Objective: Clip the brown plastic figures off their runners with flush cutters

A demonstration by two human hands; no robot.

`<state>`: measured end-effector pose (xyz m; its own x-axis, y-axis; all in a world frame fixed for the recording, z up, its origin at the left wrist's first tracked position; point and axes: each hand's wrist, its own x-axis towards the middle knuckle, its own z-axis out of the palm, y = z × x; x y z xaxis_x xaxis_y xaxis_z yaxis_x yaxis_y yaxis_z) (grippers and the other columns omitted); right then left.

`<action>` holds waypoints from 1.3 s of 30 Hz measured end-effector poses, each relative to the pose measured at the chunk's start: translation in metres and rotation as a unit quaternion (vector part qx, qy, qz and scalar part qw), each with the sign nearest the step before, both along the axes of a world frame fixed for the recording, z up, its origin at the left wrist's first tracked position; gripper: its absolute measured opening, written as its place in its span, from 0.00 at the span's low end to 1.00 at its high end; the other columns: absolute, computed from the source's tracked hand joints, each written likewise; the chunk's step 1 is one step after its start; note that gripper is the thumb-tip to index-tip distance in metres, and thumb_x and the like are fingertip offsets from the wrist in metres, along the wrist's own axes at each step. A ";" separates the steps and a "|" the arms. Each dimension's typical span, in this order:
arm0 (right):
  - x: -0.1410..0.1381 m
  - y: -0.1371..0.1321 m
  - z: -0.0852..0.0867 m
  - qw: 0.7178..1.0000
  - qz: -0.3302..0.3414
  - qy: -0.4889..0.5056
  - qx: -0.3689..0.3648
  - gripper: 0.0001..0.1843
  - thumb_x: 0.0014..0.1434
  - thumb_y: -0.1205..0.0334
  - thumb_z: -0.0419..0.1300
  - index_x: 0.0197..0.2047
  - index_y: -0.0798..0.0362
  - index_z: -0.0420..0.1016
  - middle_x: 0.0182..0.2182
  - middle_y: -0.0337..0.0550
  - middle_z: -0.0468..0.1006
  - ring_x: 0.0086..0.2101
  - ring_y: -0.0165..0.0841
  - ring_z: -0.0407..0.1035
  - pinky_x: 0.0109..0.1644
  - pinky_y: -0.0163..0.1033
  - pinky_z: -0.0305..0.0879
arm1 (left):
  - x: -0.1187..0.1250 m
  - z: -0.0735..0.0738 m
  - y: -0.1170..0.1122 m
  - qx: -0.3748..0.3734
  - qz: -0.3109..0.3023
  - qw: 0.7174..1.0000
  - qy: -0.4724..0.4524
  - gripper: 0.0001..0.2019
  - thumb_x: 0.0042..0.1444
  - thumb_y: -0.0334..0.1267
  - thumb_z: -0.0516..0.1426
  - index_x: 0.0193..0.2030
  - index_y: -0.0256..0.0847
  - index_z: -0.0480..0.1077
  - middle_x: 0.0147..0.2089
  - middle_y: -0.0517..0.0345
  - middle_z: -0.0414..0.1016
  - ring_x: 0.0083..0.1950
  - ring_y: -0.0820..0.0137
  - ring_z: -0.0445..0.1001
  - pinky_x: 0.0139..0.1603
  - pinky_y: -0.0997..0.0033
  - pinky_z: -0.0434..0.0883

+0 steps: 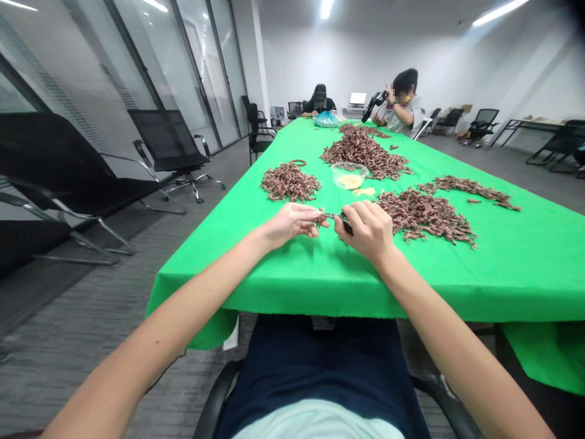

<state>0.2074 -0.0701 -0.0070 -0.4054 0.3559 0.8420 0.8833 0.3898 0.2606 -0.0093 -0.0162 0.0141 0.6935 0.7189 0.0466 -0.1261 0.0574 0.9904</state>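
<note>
The left hand pinches a small brown sprig up to dark-handled metal snips, clenched in the right hand for cutting, above a green cloth-covered table.

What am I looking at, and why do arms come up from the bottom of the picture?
This picture comes from a camera on a person's head, so you see what they see, looking down at their own arms. There is no machine here, just two bare hands. The right hand grips a small metal tool, and the left hand pinches a tiny brown piece. On the green cloth lie heaps of little brown pieces and a clear bowl. A person and another person sit at the far end.
</note>
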 end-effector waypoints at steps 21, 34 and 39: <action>-0.010 -0.004 0.003 0.863 0.109 0.330 -0.367 0.32 0.68 0.46 0.47 0.20 0.54 0.73 0.12 0.37 0.67 0.15 0.27 0.60 0.21 0.34 0.54 | 0.003 -0.003 -0.005 0.168 0.053 0.984 -0.009 0.19 0.51 0.45 0.69 0.44 0.32 0.80 0.40 0.47 0.84 0.38 0.62 0.83 0.45 0.64 0.80; -0.007 -0.024 -0.006 0.921 0.103 0.316 -0.203 0.17 0.65 0.53 0.54 0.28 0.52 0.74 0.23 0.41 0.75 0.24 0.31 0.67 0.30 0.38 0.62 | 0.004 -0.002 -0.013 0.149 0.040 0.988 -0.012 0.20 0.46 0.42 0.72 0.42 0.33 0.79 0.40 0.45 0.84 0.39 0.59 0.84 0.42 0.62 0.81; -0.010 -0.029 -0.009 0.962 0.072 0.236 -0.121 0.08 0.62 0.58 0.57 0.35 0.51 0.75 0.31 0.46 0.78 0.33 0.37 0.71 0.39 0.41 0.65 | 0.003 -0.002 -0.013 0.141 0.040 0.989 -0.019 0.20 0.45 0.43 0.72 0.42 0.32 0.79 0.40 0.45 0.84 0.38 0.60 0.84 0.42 0.62 0.81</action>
<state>0.1974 -0.0994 -0.0156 -0.0577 0.5334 0.8439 0.8136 0.5150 -0.2699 -0.0062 -0.0287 0.0118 0.6296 0.7255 0.2780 -0.1566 -0.2319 0.9600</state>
